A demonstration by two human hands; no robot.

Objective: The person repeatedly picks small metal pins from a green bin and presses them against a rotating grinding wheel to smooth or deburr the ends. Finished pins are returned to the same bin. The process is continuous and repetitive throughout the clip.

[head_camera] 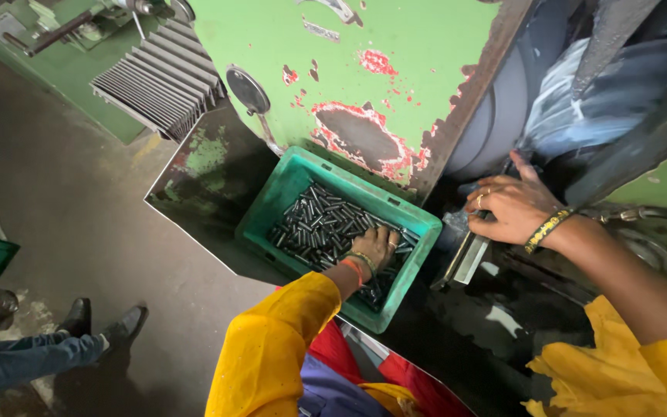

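My left hand (376,245) reaches down into a green plastic crate (283,185) and rests, fingers curled, on the pile of several short dark metal pins (314,224) inside it; whether it grips any I cannot tell. My right hand (509,207) lies on a metal guide rail (468,259) at the foot of a worn green machine (349,69), fingers closed over something small there. Both wrists carry bangles and both sleeves are yellow.
The crate stands on a dark metal shelf (194,193) against the machine. A ribbed grey cover (160,77) lies at upper left. Another person's legs and black shoes (102,328) stand on the concrete floor at lower left. A large grinding wheel (580,108) sits at upper right.
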